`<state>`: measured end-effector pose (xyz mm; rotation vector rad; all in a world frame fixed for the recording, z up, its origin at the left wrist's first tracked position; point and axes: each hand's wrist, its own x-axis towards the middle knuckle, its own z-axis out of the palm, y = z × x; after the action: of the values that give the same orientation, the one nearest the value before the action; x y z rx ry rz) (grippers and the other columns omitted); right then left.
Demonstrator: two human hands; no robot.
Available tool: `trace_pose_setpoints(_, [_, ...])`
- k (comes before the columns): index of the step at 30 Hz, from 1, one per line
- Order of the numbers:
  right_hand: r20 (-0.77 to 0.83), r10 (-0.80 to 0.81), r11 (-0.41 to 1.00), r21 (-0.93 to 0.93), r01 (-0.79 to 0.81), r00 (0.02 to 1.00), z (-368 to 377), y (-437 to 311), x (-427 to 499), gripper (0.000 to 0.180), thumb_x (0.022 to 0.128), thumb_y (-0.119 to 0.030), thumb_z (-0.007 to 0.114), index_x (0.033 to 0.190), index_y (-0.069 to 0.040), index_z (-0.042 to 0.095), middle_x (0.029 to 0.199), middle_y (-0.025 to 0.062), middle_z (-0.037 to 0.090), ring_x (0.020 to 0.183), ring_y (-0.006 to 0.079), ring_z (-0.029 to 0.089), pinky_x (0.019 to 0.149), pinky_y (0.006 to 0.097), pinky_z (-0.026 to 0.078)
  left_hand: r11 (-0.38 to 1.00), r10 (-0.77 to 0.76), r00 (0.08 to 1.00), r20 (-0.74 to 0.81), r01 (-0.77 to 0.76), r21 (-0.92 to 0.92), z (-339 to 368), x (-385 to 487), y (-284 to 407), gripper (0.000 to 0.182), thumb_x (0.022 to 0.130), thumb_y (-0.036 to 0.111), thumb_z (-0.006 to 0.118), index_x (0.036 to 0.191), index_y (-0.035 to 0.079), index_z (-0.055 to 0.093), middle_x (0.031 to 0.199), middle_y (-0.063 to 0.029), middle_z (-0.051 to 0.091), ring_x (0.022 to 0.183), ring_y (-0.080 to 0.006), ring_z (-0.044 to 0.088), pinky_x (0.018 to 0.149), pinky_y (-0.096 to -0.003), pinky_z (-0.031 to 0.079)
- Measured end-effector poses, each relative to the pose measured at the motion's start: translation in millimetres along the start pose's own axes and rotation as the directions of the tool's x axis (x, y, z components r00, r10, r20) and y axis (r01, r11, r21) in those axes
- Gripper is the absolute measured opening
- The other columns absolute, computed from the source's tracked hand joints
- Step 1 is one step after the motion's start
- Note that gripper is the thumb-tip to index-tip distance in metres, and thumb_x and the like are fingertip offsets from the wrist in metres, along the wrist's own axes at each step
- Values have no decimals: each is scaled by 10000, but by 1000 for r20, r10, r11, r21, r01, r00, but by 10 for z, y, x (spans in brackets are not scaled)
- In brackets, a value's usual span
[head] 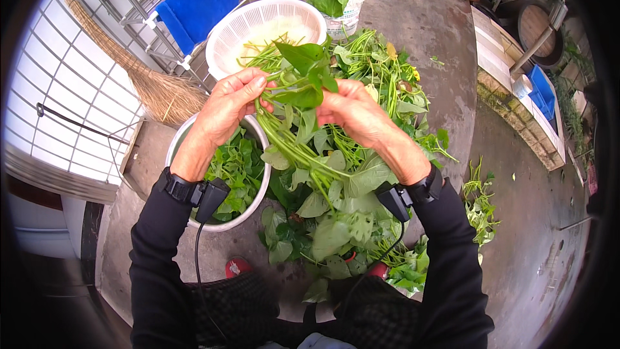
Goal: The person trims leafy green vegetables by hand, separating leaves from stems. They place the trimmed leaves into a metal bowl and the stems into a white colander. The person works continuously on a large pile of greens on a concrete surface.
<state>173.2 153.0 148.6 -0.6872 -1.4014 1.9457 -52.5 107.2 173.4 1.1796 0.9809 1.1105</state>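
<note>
My left hand [236, 94] pinches a bundle of long green leafy stems [295, 152] near their upper ends. The stems droop to the lower right, with broad leaves hanging between my forearms. At the leaves [305, 77] by the top of the bundle is my right hand [351, 109], its fingertips curled and partly hidden. Beyond my hands, a white plastic colander [266, 9] holds cut stems. Under my left wrist stands a pale basin [265, 174] with green leaves [237, 169] in it.
A large heap of leafy vines [387, 77] lies on the concrete floor ahead and to the right. Behind it stands a dirty white bucket [339, 24] with a leaf in it. A straw broom [160, 92] leans at left near a rack with a blue towel [198, 5]. More vines [479, 203] lie farther right.
</note>
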Motion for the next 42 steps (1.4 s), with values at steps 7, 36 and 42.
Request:
trace_pose_setpoints(7, [-81,-163,986,17,164,983,-303,-104,7,204,892,-238,567,861,-47,631,790,27,644,697,91,591,621,235,463,983,-22,998,57,32,-181,-174,18,-155,234,901,205,570,1056,30,571,941,-34,585,879,-120,536,776,-269,453])
trace_pose_setpoints(36, [214,1,954,-293,63,977,-341,162,69,108,880,-78,540,954,-3,565,914,74,652,737,126,627,658,248,476,984,-166,986,22,167,-65,-47,20,-274,257,892,210,588,1022,-11,584,950,-51,617,812,-99,556,672,-235,449])
trace_pose_setpoints(42, [30,70,945,-323,-57,997,-464,295,91,195,909,-214,547,961,-29,579,972,54,647,830,138,629,686,274,477,959,-148,988,-37,135,-249,-158,56,-343,262,911,174,544,1073,-32,542,938,-93,608,724,-132,585,656,-254,520])
